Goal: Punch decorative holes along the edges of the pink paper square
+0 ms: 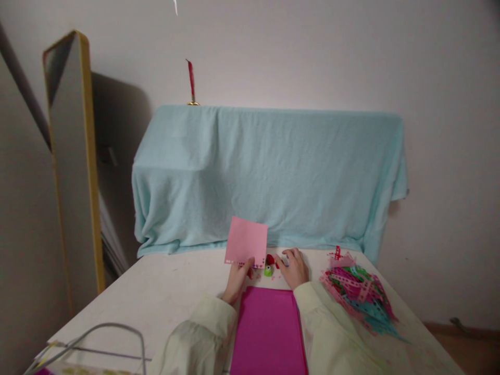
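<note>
My left hand (238,278) pinches the lower edge of a pink square sheet of paper (247,239), thumb on the front. Small holes or marks run along the paper's bottom edge and lower right corner. To the right of the paper, my right hand (295,269) rests near the table with its fingers bent and apart. By its fingertips sits a small red piece (270,259), too small to name surely. A small green object that looks like a craft punch (267,271) stands between my hands. Tiny pink bits lie around it.
A stack of magenta sheets (269,330) lies between my forearms on the white table (175,291). A heap of punched, coloured paper strips (361,294) is at the right. Pale blue cloth (273,166) hangs behind. A grey curved bar (117,326) stands front left.
</note>
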Demonstrator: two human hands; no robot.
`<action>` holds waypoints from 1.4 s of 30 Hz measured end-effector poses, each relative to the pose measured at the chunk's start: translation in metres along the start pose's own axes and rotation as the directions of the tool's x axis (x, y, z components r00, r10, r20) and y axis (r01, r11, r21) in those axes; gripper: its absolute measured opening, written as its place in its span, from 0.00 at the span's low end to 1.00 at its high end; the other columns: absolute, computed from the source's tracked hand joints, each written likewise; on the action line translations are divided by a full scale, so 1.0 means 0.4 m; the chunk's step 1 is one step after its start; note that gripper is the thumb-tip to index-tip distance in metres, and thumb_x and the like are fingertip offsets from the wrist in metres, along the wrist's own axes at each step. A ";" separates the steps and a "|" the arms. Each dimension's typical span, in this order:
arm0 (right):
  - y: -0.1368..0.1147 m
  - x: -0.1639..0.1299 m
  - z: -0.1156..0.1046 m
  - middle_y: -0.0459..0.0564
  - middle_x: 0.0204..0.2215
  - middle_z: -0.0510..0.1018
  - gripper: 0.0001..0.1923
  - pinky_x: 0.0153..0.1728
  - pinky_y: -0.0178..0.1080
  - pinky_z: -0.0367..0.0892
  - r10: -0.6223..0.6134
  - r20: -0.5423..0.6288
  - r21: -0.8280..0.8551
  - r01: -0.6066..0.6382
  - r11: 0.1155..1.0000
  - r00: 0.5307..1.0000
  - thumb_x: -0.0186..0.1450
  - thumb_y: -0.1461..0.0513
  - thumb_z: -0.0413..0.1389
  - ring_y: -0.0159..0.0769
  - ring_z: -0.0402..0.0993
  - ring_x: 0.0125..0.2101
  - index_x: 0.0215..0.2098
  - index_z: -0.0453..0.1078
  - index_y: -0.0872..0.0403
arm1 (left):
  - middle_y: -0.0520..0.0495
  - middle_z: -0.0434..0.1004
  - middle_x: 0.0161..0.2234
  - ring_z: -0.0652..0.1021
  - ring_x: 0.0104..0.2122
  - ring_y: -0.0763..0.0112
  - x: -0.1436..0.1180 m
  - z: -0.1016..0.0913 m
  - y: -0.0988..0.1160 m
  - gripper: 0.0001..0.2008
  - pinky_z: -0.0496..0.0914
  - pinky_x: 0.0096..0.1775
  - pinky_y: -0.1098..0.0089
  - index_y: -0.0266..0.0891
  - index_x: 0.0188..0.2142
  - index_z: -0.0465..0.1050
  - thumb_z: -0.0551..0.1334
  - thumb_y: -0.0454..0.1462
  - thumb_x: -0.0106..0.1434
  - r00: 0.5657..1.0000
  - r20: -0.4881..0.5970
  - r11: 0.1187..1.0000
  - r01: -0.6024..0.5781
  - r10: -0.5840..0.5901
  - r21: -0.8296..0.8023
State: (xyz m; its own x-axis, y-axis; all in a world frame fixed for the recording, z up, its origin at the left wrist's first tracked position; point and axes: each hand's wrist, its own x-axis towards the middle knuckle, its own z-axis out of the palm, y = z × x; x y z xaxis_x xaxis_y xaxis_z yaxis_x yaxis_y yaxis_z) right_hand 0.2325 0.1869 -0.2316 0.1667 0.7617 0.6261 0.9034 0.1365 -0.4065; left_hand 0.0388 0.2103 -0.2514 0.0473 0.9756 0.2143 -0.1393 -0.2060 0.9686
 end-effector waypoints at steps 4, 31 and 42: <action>-0.034 0.004 -0.026 0.53 0.39 0.70 0.16 0.48 0.41 0.59 -0.161 0.029 0.156 0.155 0.975 0.986 0.65 0.51 0.49 0.41 0.64 0.45 0.43 0.70 0.51 | 0.49 0.66 0.13 0.67 0.15 0.74 0.002 -0.001 -0.003 0.21 0.59 0.22 0.73 0.35 0.18 0.67 0.60 0.50 0.55 1.000 0.017 1.000 -0.009 0.009 0.009; -0.023 -0.010 0.014 0.51 0.44 0.72 0.14 0.48 0.43 0.62 -0.326 0.186 0.327 0.254 0.910 0.927 0.60 0.61 0.55 0.40 0.67 0.46 0.45 0.71 0.50 | 0.48 0.66 0.13 0.68 0.16 0.73 0.001 -0.001 -0.002 0.21 0.61 0.23 0.72 0.35 0.15 0.67 0.60 0.49 0.56 1.000 0.006 1.000 0.008 -0.008 0.028; -0.012 -0.011 0.027 0.51 0.45 0.73 0.17 0.49 0.43 0.62 -0.323 0.190 0.316 0.254 0.914 0.927 0.58 0.66 0.54 0.40 0.67 0.46 0.46 0.70 0.49 | 0.48 0.67 0.14 0.67 0.16 0.74 0.007 -0.007 -0.016 0.20 0.59 0.22 0.73 0.34 0.19 0.69 0.60 0.49 0.56 0.999 0.033 1.000 0.005 -0.005 0.010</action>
State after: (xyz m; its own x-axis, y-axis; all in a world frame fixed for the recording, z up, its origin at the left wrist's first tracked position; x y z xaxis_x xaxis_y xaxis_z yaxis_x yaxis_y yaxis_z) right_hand 0.2230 0.1898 -0.2395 -0.2121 0.7825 0.5854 0.7432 0.5181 -0.4233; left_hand 0.0372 0.2146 -0.2573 0.0810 0.9736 0.2136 -0.1289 -0.2022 0.9708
